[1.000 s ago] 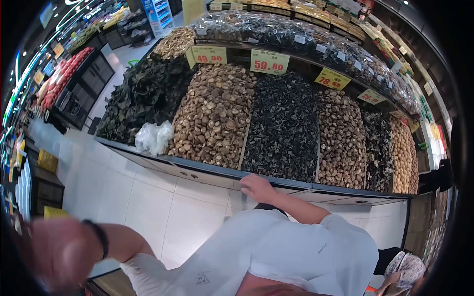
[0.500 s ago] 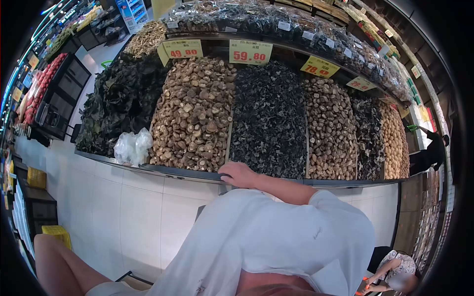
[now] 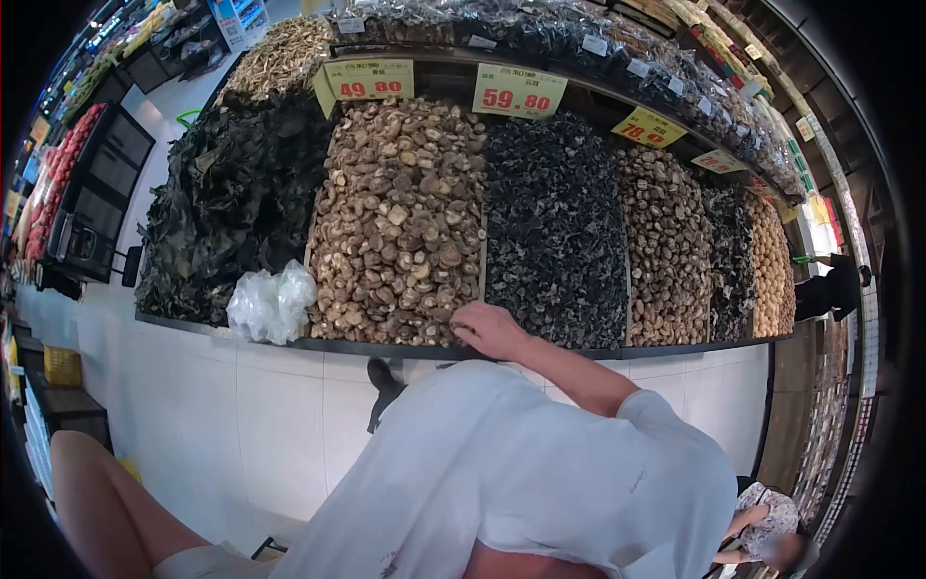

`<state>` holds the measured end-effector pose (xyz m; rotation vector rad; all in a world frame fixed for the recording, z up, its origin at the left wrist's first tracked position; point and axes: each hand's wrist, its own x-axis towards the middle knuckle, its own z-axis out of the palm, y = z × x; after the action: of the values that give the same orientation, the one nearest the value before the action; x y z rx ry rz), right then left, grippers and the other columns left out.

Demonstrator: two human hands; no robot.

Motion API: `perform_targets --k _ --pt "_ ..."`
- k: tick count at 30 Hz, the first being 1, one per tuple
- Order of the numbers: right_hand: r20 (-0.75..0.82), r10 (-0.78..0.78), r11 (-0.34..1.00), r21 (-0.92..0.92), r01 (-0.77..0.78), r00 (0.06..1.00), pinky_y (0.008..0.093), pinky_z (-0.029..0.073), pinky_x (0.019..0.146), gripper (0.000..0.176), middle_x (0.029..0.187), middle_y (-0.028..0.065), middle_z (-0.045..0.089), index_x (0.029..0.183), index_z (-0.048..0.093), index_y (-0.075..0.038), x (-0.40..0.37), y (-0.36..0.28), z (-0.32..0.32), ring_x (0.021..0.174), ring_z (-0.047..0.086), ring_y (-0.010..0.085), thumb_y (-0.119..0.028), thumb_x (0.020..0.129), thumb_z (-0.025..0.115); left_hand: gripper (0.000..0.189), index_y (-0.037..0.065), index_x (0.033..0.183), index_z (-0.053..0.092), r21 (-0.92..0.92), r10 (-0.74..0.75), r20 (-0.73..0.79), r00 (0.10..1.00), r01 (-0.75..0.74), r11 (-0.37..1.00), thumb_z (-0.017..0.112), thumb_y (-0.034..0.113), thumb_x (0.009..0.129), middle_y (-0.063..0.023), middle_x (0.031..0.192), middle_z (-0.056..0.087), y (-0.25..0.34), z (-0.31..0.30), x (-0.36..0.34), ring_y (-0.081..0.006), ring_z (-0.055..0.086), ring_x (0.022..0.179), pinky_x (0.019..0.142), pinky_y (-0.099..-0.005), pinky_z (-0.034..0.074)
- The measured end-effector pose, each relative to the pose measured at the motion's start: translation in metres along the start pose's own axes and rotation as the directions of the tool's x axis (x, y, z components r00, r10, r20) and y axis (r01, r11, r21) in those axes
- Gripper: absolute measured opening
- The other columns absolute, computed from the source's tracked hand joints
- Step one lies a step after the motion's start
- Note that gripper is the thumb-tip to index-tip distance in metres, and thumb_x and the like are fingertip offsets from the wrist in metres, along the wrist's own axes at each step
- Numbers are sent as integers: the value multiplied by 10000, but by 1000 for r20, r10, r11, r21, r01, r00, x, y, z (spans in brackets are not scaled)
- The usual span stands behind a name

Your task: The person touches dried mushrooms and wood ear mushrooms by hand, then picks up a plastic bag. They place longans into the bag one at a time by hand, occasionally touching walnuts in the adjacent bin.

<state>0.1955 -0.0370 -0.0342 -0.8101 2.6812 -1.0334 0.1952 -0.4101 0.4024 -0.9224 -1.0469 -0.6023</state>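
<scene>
My right hand (image 3: 490,330) is at the front of the display, its fingers curled down over the near corner of a bin of dried shiitake mushrooms (image 3: 400,212). Whatever lies under the fingertips is hidden, though mushrooms lie right against them. Just right of the hand is a bin of dried black fungus (image 3: 555,232). A crumpled clear plastic bag (image 3: 273,302) rests at the front, between the shiitake and a heap of dark dried seaweed-like sheets (image 3: 241,193). My left arm (image 3: 101,502) is bent at the lower left, with its hand out of view.
Price signs (image 3: 521,92) stand behind the bins, below a shelf of bagged dried goods (image 3: 569,43). More bins, one with smaller mushrooms (image 3: 666,246), extend right. A person in black (image 3: 830,289) is at the far right; another in a patterned top (image 3: 770,516) is lower right.
My right hand has moved from the bin's front rim inward onto the edge of the shiitake. The view has shifted a little, and a dark shoe now shows below the display.
</scene>
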Motion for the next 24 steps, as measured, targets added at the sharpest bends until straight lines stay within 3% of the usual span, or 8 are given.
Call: perform_targets --k 9,12,15,18,20,24 --pt "-180 39 996 -74 -53 983 438 533 935 253 1128 105 706 1145 699 -64 58 -61 47 1097 652 318 -223 949 685 207 41 1022 651 -82 -89 -26 996 87 993 526 189 949 -90 1059 676 -102 -82 -21 -229 637 1031 928 -354 498" --pt "-217 123 990 -42 -136 968 440 529 941 257 1133 108 707 1154 698 -64 69 -86 62 1103 649 319 -225 953 685 220 37 1032 650 -98 -105 -16 994 103 990 522 196 950 -95 1066 675 -125 -104 -23 -231 638 1036 932 -356 497" --pt "-178 233 969 -39 -243 956 442 525 950 268 1169 112 702 1172 693 -65 73 -102 62 1139 637 317 -233 963 675 232 33 1042 649 -141 -136 -38 990 129 982 519 203 952 -100 1074 675 -143 -110 -33 -233 638 1040 936 -358 497" --pt "-216 153 985 -47 -167 964 437 526 962 275 1205 114 697 1183 691 -67 83 -100 71 1156 636 316 -241 972 664 246 29 1052 648 -147 -149 -31 988 143 979 515 210 954 -105 1082 674 -156 -117 -37 -236 638 1045 940 -360 497" --pt "-192 227 970 -44 -240 955 430 527 974 274 1222 116 696 1183 692 -65 80 -106 71 1155 643 321 -245 979 655 254 26 1058 648 -153 -145 -40 989 137 979 513 215 955 -108 1087 674 -163 -118 -37 -237 638 1049 942 -362 497" --pt "-195 186 979 -51 -199 963 421 533 972 285 1222 116 693 1200 691 -72 84 -99 74 1160 648 324 -256 987 643 272 20 1071 647 -160 -98 -103 990 80 984 509 225 957 -115 1097 673 -176 -108 -33 -240 639 1055 947 -364 497"
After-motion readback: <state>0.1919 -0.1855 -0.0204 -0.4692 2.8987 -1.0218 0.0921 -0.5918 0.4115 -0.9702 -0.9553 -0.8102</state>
